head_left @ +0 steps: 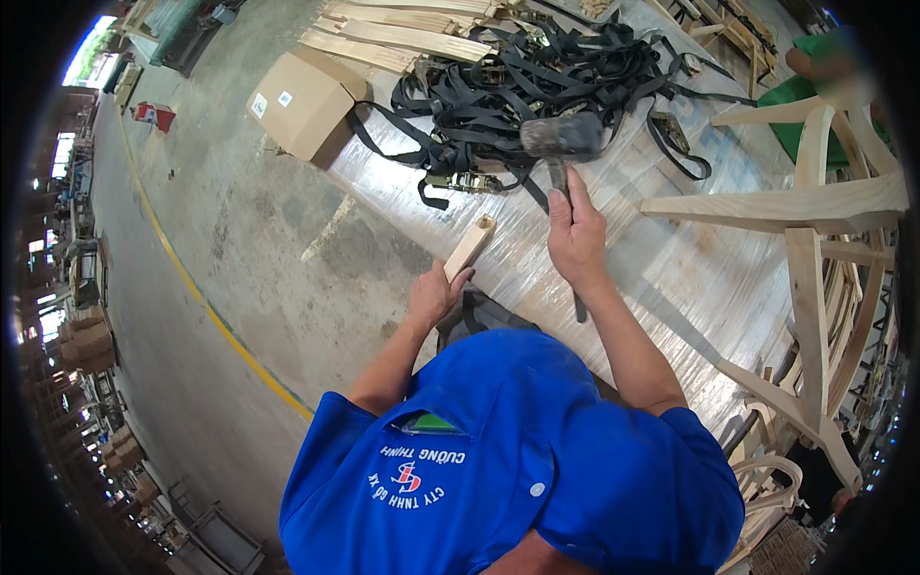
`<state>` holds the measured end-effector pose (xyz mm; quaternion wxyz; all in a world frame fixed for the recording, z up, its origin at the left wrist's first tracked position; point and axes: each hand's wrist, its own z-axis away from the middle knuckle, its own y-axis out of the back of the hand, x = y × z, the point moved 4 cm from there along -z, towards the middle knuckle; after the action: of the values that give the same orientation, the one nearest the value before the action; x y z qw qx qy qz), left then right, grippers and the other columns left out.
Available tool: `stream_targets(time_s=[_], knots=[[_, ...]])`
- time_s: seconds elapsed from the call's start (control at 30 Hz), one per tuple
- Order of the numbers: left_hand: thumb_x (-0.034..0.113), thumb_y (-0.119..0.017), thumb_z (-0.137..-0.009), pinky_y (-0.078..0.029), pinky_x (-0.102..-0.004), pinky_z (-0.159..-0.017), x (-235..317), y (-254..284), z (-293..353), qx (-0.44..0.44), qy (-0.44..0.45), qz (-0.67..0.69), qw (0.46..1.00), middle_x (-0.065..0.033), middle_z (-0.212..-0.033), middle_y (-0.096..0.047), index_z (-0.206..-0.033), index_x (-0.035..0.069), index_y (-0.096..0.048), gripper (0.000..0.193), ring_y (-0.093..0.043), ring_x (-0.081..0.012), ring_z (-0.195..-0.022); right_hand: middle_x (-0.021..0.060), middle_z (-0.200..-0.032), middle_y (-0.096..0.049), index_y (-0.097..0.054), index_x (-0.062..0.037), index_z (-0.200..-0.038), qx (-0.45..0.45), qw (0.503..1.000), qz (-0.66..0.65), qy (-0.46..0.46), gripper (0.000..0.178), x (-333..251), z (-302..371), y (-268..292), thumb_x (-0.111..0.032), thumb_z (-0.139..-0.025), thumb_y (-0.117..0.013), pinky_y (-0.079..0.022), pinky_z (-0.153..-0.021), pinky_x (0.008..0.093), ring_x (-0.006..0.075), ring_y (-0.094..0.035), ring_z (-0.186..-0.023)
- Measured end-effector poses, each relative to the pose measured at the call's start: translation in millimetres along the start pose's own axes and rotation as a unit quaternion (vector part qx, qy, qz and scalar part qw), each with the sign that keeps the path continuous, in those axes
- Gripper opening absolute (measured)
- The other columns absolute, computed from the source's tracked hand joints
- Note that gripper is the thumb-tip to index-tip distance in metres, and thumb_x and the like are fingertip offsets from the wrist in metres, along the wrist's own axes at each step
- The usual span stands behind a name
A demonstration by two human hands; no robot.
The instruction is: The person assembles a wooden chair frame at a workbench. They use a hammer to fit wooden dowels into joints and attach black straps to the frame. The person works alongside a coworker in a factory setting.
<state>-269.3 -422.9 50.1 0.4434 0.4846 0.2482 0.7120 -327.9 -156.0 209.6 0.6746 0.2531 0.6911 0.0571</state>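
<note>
My left hand (pixel 436 294) is closed around a short pale wooden bar (pixel 468 248), whose far end tilts up over the table's left edge. In my right hand (pixel 579 233) is the handle of a mallet with a dark, worn head (pixel 563 138). The mallet head is raised in front of a heap of black ratchet straps (pixel 537 77). One strap's metal ratchet buckle (pixel 463 182) lies at the near side of the heap. The bar and the mallet are apart from each other.
A brown cardboard box (pixel 309 103) stands at the table's left edge. Several pale wooden strips (pixel 402 38) lie behind it. Wooden chair frames (pixel 810 211) crowd the right side, near a person in green (pixel 815 86). The table (pixel 661 287) has a shiny plastic covering.
</note>
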Motion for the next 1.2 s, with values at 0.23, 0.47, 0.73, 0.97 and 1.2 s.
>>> stream_targets(time_s=[0.23,0.47,0.73,0.97,1.2], knots=[[0.065,-0.062,-0.098,-0.055,-0.0594,-0.078,3.8,12.9,-1.7,-0.008,-0.015,-0.021,1.0,-0.0342,-0.089,-0.072,-0.115,-0.004,-0.061,0.071,-0.07,-0.0533,-0.089,0.0291,-0.104,-0.072,-0.059,-0.0076,-0.142,-0.294,0.948,0.1,-0.072,0.043,83.2,45.0,-50.9,-0.029,-0.104,-0.059,-0.054,-0.086,0.055,0.0498,-0.069,-0.101],[0.066,-0.063,-0.098,-0.057,-0.0502,-0.07,-5.0,31.9,-7.8,-0.081,-0.051,0.04,0.995,-0.025,-0.081,-0.071,-0.114,-0.007,-0.064,0.075,-0.073,-0.0392,-0.076,0.0268,-0.111,-0.072,-0.059,-0.0102,-0.141,-0.186,0.958,0.176,-0.131,0.041,121.2,68.5,40.4,-0.028,-0.104,-0.057,-0.052,-0.09,0.0552,0.0474,-0.067,-0.106],[0.048,-0.066,-0.102,-0.047,-0.0326,-0.053,95.0,32.2,-12.5,-0.407,-0.013,0.158,0.9,-0.0037,-0.07,-0.059,-0.093,0.003,-0.064,0.046,-0.058,-0.0133,-0.058,0.015,-0.123,-0.064,-0.061,-0.0106,-0.139,-0.037,0.918,0.358,0.167,0.049,53.9,125.5,96.0,-0.02,-0.091,-0.065,-0.048,-0.1,0.0478,0.0341,-0.062,-0.113],[0.041,-0.072,-0.096,-0.055,-0.0416,-0.067,258.1,-26.2,33.1,-0.498,-0.324,-0.157,0.789,-0.0143,-0.081,-0.07,-0.106,0.0,-0.069,0.042,-0.07,-0.026,-0.073,0.0132,-0.108,-0.072,-0.055,-0.0142,-0.147,-0.086,0.914,0.395,0.032,0.061,36.6,172.6,97.2,-0.014,-0.087,-0.067,-0.05,-0.099,0.0479,0.032,-0.07,-0.107],[0.051,-0.077,-0.089,-0.052,-0.0497,-0.08,365.8,13.0,116.9,-0.166,-0.707,-0.223,0.65,-0.017,-0.091,-0.07,-0.109,0.007,-0.068,0.049,-0.069,-0.0374,-0.085,0.0146,-0.086,-0.073,-0.066,-0.0091,-0.114,0.099,0.897,0.383,-0.197,0.031,50.3,272.4,223.7,-0.025,-0.087,-0.071,-0.056,-0.072,0.0517,0.0385,-0.073,-0.082]])
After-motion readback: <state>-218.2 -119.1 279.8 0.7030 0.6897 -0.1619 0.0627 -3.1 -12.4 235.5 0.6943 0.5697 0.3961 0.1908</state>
